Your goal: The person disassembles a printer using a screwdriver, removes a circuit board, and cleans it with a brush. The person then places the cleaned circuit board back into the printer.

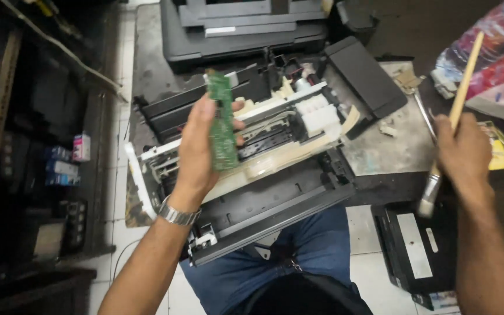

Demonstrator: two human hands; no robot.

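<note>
The left hand [196, 149] grips a narrow green circuit board [221, 119], held upright above an opened printer [263, 157] that rests partly on the person's lap and partly on a stained grey worktable [380, 151]. The right hand [465, 153] is closed around a wooden-handled paintbrush [451, 122], bristles down. A second printer [240, 26] sits behind; white floor tiles [121, 227] and dark shelving [30, 146] lie left.

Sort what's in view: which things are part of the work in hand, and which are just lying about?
In use:
- narrow green circuit board, held in left hand
- wooden-handled paintbrush, held in right hand
- opened black-and-white printer chassis

Lying about:
- closed black printer
- colourful plastic bag
- small ink boxes
</note>
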